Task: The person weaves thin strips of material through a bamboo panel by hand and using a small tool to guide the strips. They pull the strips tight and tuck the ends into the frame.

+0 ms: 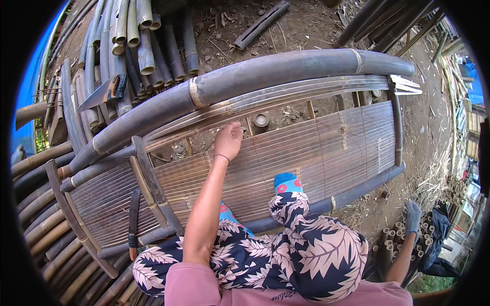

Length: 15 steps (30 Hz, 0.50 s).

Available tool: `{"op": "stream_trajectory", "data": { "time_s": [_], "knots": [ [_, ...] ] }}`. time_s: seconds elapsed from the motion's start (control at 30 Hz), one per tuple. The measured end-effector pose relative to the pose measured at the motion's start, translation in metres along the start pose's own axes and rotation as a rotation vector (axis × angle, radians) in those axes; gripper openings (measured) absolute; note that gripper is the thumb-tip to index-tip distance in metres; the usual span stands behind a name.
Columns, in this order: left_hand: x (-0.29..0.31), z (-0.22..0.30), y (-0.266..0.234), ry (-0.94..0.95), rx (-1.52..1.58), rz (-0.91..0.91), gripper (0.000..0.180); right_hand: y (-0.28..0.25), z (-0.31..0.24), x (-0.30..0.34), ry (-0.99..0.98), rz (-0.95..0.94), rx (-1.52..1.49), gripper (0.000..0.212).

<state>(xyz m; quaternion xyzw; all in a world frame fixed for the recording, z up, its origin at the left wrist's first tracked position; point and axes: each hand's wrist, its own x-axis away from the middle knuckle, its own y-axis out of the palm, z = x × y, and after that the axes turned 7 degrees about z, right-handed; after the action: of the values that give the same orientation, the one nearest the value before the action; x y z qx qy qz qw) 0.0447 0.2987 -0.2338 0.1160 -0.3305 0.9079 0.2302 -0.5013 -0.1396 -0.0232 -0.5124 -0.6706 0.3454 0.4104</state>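
A long bamboo bench frame with a slatted seat panel (286, 148) lies before me, and I sit on its near side. My bare left hand (229, 140) is at the panel's far edge, beside long split bamboo strips (316, 96). Its fingers are curled, and what they hold, if anything, is hidden. Off to the right, my right hand (413, 217) wears a grey glove, its fingers seemingly stretched out with nothing visible in them. Near it stands a bundle of cut bamboo tubes (395, 239). My sock-covered foot (287, 182) rests on the slats.
A thick dark bamboo pole (286, 70) runs along the bench's far side. A handsaw (107, 92) lies on stacked bamboo poles (148, 58) at back left. A long knife (134, 217) lies across the left slats. A split bamboo piece (261, 25) is on the dirt ground.
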Motion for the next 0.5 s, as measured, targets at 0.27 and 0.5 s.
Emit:
{"op": "stream_trajectory", "data": {
  "time_s": [0.27,0.5],
  "knots": [
    [0.012,-0.004,0.012,-0.024,-0.492,-0.299,0.037,0.119,-0.097,0.006,-0.477,0.114,0.894,0.02],
    [0.017,-0.01,0.01,0.11,-0.41,-0.181,0.033,0.368,-0.317,0.157,-1.142,-0.384,0.338,0.043]
  ]
}}
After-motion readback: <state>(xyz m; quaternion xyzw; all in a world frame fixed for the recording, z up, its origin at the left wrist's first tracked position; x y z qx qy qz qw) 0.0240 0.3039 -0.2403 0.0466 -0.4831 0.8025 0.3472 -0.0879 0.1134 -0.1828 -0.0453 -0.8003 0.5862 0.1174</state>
